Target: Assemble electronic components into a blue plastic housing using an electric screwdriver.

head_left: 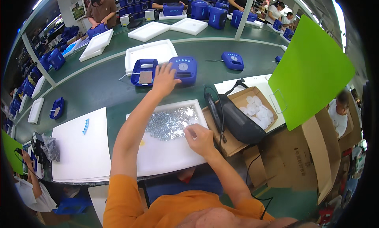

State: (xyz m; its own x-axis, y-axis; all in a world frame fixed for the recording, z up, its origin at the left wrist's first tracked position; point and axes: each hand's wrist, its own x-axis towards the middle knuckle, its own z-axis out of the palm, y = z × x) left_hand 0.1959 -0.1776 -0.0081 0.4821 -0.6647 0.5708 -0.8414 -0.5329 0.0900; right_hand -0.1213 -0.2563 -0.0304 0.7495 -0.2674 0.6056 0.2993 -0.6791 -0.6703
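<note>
My left hand (pixel 165 81) is stretched out with fingers apart, over the gap between two blue plastic shells. Its fingertips lie at the edge of the right shell (pixel 185 73), which has a round grey centre and a row of light dots. The left shell (pixel 145 63) is open upward, with a brownish board (pixel 145 77) and a white cable. My right hand (pixel 200 139) is closed in a pinch at the right side of a white foam tray (pixel 173 161). Many small shiny metal pieces (pixel 167 123) fill the tray's middle. Whatever sits between the right fingertips is hidden.
Right of the tray, a black bag (pixel 244 123) lies across a cardboard box (pixel 237 97) of translucent white discs (pixel 256 111). A green panel (pixel 312 74) rises beyond. White sheets (pixel 81 149) lie left. Another blue shell (pixel 232 61) rests on the green conveyor (pixel 213 80). Co-workers sit opposite.
</note>
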